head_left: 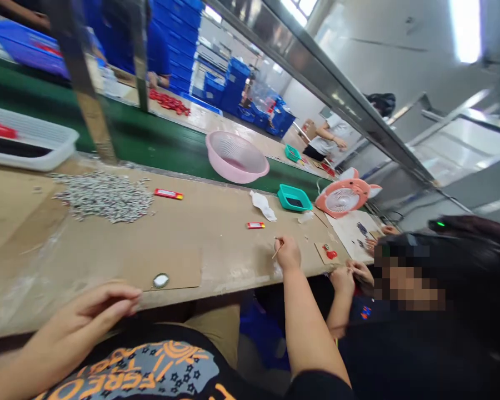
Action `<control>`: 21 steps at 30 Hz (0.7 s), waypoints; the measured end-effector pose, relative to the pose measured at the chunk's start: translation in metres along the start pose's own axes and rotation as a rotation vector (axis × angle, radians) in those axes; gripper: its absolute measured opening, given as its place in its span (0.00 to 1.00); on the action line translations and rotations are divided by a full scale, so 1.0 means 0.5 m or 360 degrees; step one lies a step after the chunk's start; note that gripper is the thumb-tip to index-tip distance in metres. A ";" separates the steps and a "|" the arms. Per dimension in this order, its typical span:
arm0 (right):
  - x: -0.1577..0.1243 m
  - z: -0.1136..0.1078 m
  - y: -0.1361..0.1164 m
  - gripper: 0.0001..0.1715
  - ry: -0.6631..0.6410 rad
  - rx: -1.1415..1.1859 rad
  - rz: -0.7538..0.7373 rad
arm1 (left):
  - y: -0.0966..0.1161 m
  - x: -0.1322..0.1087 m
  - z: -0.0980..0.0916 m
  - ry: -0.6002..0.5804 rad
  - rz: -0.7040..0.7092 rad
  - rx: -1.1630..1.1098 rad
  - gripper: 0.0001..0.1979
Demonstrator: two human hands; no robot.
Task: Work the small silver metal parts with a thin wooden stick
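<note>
Slanting down-left, a stick occupies right hand's grip; left hand's grip unclear.

White basket: was cut off by left edge | Left hand: possible contents were unclear | Pile: pieces were too small to identify | Blue-clad co-worker: was cropped above
</note>
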State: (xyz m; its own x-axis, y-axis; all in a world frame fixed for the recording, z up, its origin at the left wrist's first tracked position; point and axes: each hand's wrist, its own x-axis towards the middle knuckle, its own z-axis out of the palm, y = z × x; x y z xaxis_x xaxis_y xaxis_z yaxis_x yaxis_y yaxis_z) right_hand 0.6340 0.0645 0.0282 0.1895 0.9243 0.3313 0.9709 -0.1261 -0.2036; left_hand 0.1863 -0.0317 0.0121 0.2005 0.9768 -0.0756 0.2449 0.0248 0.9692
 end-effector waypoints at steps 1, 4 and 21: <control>-0.015 0.002 -0.054 0.08 -0.0018 0.0083 -0.0119 | 0.019 0.005 0.017 -0.0112 0.0032 -0.0029 0.06; -0.084 -0.001 -0.233 0.06 -0.0102 0.0475 -0.0641 | 0.050 0.026 0.068 -0.0098 0.0033 -0.0381 0.09; -0.224 -0.017 -0.508 0.08 -0.0109 0.0650 -0.1235 | 0.057 -0.004 0.082 0.0395 -0.0186 -0.1523 0.08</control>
State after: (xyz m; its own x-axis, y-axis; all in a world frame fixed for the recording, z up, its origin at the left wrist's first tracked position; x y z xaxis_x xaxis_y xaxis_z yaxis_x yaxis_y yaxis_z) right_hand 0.3673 -0.0100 0.0508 -0.5242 0.7166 0.4600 0.6912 0.6736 -0.2617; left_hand 0.2315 -0.0418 0.0305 -0.0066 0.9713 -0.2377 -0.6398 0.1786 0.7475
